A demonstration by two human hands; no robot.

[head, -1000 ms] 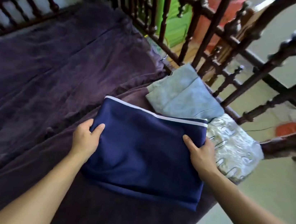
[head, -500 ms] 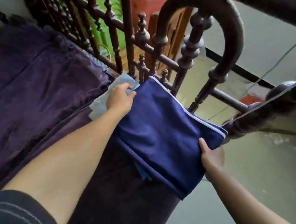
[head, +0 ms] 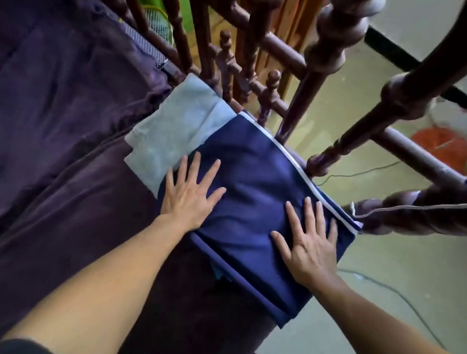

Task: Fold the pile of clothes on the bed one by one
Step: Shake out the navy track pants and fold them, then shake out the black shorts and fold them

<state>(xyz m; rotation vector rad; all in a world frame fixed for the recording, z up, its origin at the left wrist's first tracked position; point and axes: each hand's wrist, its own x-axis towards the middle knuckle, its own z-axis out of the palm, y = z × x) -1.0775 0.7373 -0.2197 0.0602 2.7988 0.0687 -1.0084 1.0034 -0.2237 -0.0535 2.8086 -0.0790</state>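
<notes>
Pressing on folded navy garment [head: 257, 186]: left hand [head: 186, 197] and right hand [head: 309, 246] lying flat, fingers spread; garment overlapping grey folded cloth [head: 173, 130], touching bed rail [head: 402, 145].

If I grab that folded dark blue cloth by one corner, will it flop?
Probably: the folded dark blue cloth wrinkles under the left hand and right hand. Its thin layers look light. Its corner overhangs the purple bed cover, so a push might slide it off.

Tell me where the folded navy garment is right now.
In the head view the navy garment lies right of centre on the bed, against the wooden railing, overlapping the light blue garment, under the left hand and right hand.
</notes>
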